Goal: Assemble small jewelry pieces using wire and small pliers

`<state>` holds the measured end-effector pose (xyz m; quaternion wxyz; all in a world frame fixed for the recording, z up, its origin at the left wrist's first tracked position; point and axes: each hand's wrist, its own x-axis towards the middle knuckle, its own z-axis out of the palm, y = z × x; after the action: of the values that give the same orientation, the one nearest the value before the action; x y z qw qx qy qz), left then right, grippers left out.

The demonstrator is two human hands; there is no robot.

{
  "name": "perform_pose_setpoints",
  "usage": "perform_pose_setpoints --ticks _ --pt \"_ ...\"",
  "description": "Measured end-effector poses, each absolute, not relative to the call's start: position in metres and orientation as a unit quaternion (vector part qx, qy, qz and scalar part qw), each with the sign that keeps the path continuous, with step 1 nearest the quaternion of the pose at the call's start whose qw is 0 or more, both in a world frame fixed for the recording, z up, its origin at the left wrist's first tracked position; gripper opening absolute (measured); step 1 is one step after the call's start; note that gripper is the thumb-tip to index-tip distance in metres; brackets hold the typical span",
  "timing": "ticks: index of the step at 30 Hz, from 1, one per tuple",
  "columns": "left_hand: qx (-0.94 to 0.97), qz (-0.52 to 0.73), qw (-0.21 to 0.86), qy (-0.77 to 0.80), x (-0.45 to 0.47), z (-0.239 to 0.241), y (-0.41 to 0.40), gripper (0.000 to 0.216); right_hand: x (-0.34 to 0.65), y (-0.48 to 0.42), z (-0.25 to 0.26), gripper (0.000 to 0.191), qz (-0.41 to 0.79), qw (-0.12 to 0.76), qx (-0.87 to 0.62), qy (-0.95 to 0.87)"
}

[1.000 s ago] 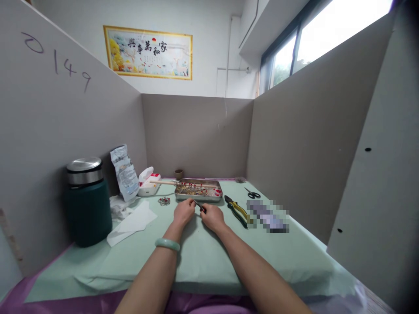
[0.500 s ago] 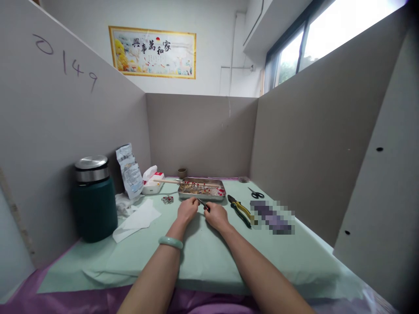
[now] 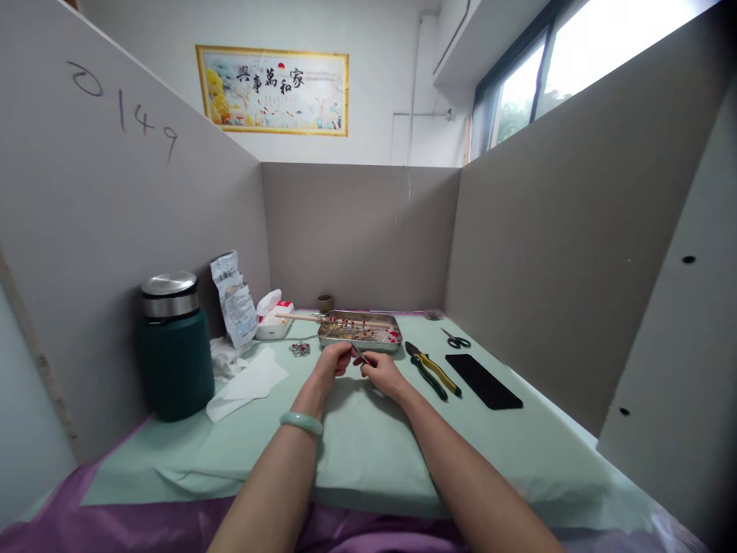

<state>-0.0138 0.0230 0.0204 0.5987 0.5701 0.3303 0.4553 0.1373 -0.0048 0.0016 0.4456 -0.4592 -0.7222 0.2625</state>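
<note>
1. Left hand (image 3: 332, 362) has turned a little at the wrist since the earlier frame, curled fingers now showing more; the whole view has drifted slightly too.
2. Right hand (image 3: 381, 372): grasping a slim dark tool (image 3: 361, 355), fingers wrapped around its near end.
3. Left hand: fingertips drawn in; whether they pinch something tiny, I cannot tell from my end.
4. Key relation, as I read it: tool between the hands, long axis slanting forward and left from the right grip, its tip just beside the left fingertips. Right hand is nearer, touching.
5. Just beyond: metal tray (image 3: 388, 346) of small red and gold pieces.
6. Farther out: bead cluster (image 3: 299, 350) leftward; pliers (image 3: 441, 374), scissors (image 3: 459, 342) rightward.
</note>
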Motion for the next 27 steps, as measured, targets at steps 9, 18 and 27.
perform_pose_setpoints --ticks 9,18,27 --pt "0.563 0.396 0.676 0.262 -0.02 0.023 0.022 0.018 0.139 -0.007 0.003 0.027 0.211 0.466 -0.428 -0.745" --pt "0.633 0.444 0.532 0.345 -0.013 0.022 0.019 0.026 0.138 -0.008 0.003 0.022 0.118 0.44 -0.51 -0.729" --pt "0.682 0.509 0.354 0.388 -0.005 0.017 0.029 0.021 0.122 -0.011 0.004 0.023 0.175 0.457 -0.552 -0.676"
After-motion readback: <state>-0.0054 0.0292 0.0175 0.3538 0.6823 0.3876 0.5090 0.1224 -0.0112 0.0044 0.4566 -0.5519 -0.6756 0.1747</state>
